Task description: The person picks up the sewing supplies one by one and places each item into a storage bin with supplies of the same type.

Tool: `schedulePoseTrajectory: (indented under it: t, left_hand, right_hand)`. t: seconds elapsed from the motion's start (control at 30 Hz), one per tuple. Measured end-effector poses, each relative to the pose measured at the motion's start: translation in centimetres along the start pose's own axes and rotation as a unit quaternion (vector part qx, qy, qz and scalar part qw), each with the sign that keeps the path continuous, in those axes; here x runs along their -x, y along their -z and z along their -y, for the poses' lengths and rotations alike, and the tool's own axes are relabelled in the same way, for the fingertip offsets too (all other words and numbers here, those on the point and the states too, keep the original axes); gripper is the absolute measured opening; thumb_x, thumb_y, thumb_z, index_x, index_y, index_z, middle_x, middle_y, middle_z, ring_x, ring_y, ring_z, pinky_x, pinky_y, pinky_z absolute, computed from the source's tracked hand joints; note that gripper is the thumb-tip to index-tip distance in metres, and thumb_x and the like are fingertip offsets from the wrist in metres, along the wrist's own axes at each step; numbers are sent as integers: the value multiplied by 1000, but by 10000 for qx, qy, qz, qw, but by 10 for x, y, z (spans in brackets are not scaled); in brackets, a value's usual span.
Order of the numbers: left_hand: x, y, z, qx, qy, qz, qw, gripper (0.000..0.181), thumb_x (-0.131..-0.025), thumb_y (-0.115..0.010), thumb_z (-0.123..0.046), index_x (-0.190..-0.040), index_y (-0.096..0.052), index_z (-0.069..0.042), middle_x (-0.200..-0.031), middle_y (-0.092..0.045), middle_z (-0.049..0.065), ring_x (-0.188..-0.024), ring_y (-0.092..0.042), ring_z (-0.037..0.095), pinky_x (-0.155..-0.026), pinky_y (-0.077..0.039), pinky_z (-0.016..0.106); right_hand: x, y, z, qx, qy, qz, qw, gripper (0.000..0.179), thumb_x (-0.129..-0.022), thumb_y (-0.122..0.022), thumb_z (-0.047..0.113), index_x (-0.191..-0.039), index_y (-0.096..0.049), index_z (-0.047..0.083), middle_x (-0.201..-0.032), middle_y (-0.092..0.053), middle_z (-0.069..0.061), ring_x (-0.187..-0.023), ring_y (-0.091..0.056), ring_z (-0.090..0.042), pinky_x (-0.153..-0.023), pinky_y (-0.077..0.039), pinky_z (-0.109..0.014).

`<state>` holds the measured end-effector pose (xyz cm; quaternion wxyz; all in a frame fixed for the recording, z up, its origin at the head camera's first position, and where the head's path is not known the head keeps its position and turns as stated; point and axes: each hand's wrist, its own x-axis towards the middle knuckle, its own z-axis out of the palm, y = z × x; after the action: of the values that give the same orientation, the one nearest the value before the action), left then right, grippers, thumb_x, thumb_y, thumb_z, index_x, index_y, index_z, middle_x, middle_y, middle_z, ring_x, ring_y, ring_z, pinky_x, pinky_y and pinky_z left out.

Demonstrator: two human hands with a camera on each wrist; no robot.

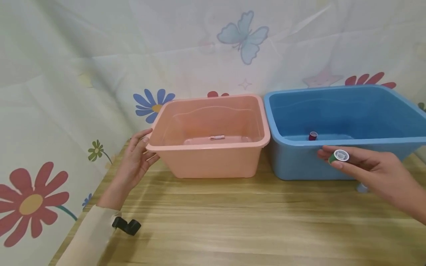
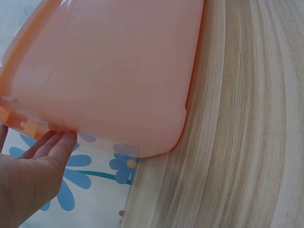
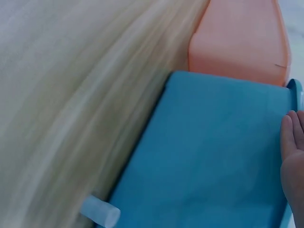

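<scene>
1 white-ended green spool (image 1: pixel 338 156) in the fingertip pinch of the right hand (image 1: pixel 377 169)

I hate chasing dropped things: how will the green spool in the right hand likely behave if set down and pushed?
The green spool would probably roll if laid on its side, since its body looks round. Its partly hollow end suggests it is light, and its crisp white rim suggests stiffness.
</scene>
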<state>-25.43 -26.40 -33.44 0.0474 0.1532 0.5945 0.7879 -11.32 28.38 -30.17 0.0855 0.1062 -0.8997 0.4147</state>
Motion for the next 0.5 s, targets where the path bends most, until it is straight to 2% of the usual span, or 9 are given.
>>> schedulePoseTrajectory:
  t: [0.13, 0.23, 0.5]
  left_hand:
    - [-1, 0, 0, -38, 19, -20, 10000, 45, -101, -47, -23, -142, -31, -15, -129, -44, 16, -102, -65, 22, -88, -52, 35]
    - [-1, 0, 0, -59, 22, -38, 10000, 45, -101, -47, -23, -142, -31, -15, -130, -44, 17, -103, -64, 23, -88, -52, 35]
    - [0, 0, 1, -66, 75, -60, 9999, 46, -100, -48, -24, -142, -32, -15, -130, -44, 17, -102, -64, 22, -88, -52, 35]
  right_hand:
    - [0, 7, 4, -47, 240, 24, 9997, 41, -92, -61, 13, -132, -56, 20, -116, -67, 4, -102, -61, 3, -73, -48, -9]
    - [-2, 12, 7, -127, 231, 116, 9996, 43, -93, -59, 13, -135, -53, 19, -120, -65, 4, -107, -59, 4, -78, -47, -7]
    - [-6, 22, 14, 9, 196, 99, 9998, 42, -95, -58, 15, -136, -52, 21, -123, -63, 7, -108, -56, 8, -80, -43, -3]
